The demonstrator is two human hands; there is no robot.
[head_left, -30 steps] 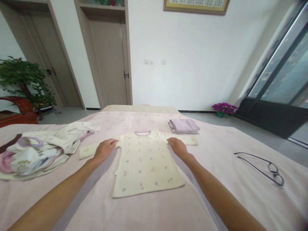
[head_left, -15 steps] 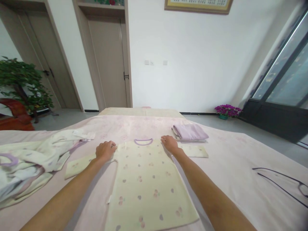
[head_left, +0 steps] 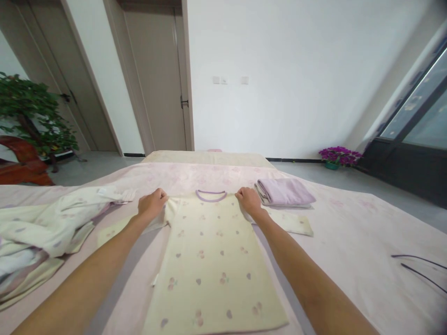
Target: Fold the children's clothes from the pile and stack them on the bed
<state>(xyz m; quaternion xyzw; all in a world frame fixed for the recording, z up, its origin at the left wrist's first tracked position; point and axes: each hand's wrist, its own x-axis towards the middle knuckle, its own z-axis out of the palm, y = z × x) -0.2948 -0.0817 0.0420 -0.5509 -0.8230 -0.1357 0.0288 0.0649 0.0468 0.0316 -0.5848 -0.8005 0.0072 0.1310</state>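
Note:
A pale yellow child's top (head_left: 209,260) with a purple neckline and small printed motifs lies flat on the pink bed sheet (head_left: 349,232), sleeves spread to both sides. My left hand (head_left: 152,204) is closed on the top's left shoulder, where the fabric lifts a little. My right hand (head_left: 248,200) is closed on its right shoulder. Both arms reach forward along the sides of the garment.
A folded lilac garment (head_left: 284,191) lies just right of my right hand. A heap of loose pale clothes (head_left: 45,228) sits at the left. Thin dark eyeglass arms (head_left: 419,267) show at the right edge. Doors, a potted tree (head_left: 31,111) and purple flowers (head_left: 337,156) stand beyond the bed.
Both hands moved up from the sleeves to the shoulders and closed on the fabric. The view has shifted forward, so the top appears larger and nearer.

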